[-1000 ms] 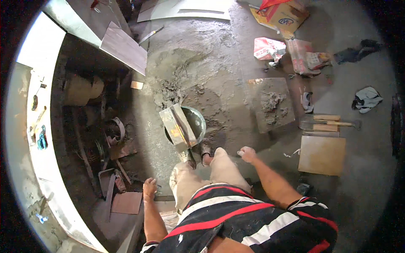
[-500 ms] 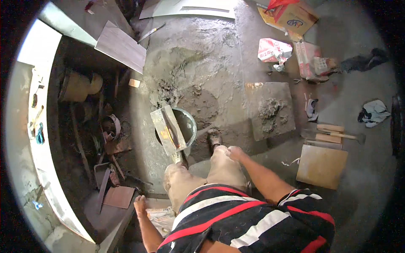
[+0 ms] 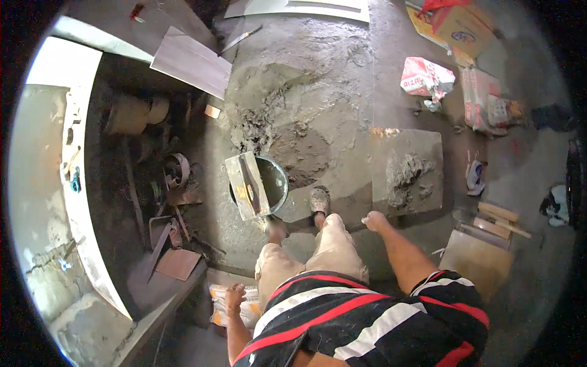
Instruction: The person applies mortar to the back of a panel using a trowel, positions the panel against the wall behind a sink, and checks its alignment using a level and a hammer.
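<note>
My right hand (image 3: 374, 221) hangs just right of my right knee, its fingers curled in and nothing visible in them. On the left, my left hand (image 3: 235, 297) is also curled, with nothing seen in it, over a white and orange sack (image 3: 219, 304). In front of my feet stands a round bucket (image 3: 283, 183) of greyish water. A rectangular plastering float (image 3: 246, 186) with a long handle lies across its left rim. To the right, a square board (image 3: 382, 168) carries a heap of wet mortar (image 3: 411, 177), the closest thing ahead of my right hand.
Wet mortar (image 3: 299, 147) spreads over the floor ahead. A grey plank (image 3: 191, 61) leans at the far left, near a long blade-like tool (image 3: 241, 38). Cement bags (image 3: 480, 101), a torn bag (image 3: 426, 78), a carton (image 3: 463, 30), a hammer (image 3: 510, 227) and tiles (image 3: 477, 258) lie right.
My right hand has come off my right knee and swung out to the right. The left hand has moved inward over the sack. The whole view has shifted, and my right shoe shows more.
</note>
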### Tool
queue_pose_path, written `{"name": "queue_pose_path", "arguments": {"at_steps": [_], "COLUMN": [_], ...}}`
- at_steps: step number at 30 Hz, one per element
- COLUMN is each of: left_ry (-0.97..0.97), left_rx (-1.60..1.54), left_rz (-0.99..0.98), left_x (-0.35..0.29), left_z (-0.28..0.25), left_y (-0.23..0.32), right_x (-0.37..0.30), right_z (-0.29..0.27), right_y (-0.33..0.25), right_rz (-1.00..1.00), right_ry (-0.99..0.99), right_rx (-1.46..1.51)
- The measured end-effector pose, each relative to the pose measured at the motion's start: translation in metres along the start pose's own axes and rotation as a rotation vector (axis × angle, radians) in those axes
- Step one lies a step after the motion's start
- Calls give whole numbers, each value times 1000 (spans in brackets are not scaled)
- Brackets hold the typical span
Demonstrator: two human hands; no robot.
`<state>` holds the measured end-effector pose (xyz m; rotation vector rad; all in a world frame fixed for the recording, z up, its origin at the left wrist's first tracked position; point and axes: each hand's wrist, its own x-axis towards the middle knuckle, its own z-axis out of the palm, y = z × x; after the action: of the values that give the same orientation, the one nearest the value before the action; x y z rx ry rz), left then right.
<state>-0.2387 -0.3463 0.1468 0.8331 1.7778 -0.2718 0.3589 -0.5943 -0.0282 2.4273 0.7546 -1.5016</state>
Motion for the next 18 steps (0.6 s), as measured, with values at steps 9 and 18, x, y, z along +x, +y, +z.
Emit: {"name": "queue_pose_path", "arguments": {"at_steps": [9,18], "left_ry": [73,70], "left_rx": [311,354], "left_rz": [286,335], "left_x": [22,77], "left_z": [1,-12], "left_y": [-58,-114], "right_x": [-7,5], "right_z": [-48,-63], "right_y": [-94,-154], "right_rz": [-159,-4], "right_ry": [-38,-26], "right_rx": [503,565]}}
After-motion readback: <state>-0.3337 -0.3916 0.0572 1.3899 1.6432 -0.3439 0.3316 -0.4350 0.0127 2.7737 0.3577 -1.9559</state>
